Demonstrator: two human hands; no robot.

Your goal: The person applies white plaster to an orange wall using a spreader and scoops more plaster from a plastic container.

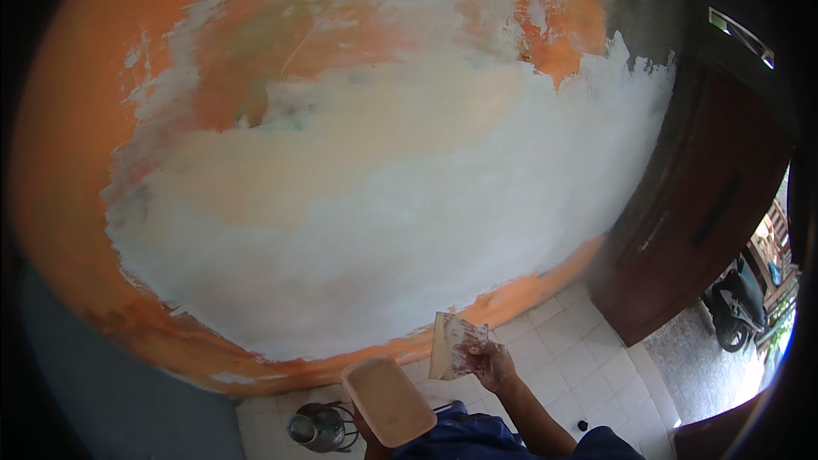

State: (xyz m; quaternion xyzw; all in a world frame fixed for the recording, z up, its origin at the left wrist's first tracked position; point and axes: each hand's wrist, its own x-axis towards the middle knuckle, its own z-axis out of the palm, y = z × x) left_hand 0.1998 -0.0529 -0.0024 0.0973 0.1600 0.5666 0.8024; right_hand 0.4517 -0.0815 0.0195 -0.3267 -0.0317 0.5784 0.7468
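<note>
Beige scraper (443, 347): gripped in right hand (496, 365), before lower edge of orange wall (64, 145); blade smeared white.
Tan tray (388, 402): left of scraper, tilted; left hand mostly hidden behind it, cannot tell its grip.
Technique (judgement): clean blade edge, low angle, even pressure, overlapping strokes; should limit ridges.
White coat (477, 213): smooth over wall's middle, patchy toward top, ragged at borders.
Floor (588, 359): pale tiles.
Room: red-brown door (690, 204) beyond wall's right edge; motorbike (738, 305) outside.
</note>
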